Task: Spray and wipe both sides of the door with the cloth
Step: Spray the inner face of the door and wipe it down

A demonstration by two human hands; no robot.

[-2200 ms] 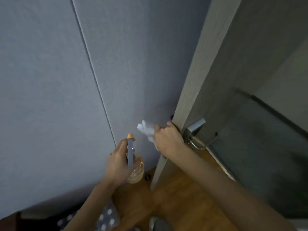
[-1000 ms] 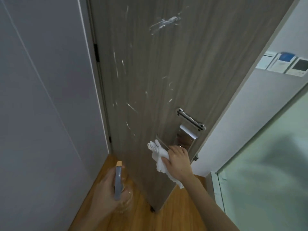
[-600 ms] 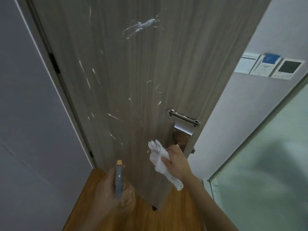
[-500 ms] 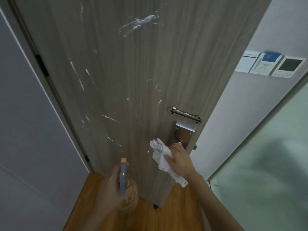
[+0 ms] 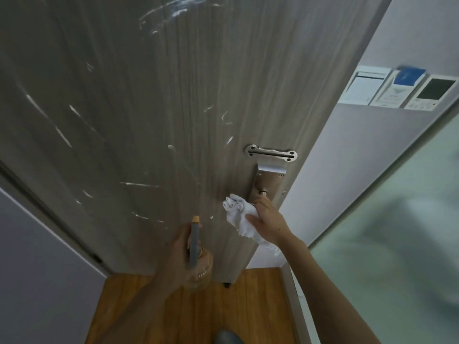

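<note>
Lower centre: left hand, fingers curled round spray bottle. Centre right: right hand pinches cloth against door. Risks: mist drifting onto lock plate; unlatched door swinging under wiping pressure.

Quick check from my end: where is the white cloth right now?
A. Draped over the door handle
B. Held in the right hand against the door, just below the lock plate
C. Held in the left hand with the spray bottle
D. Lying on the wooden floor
B: the right hand holds the bunched cloth at the door under the lock plate; the left hand holds only the spray bottle.
</note>
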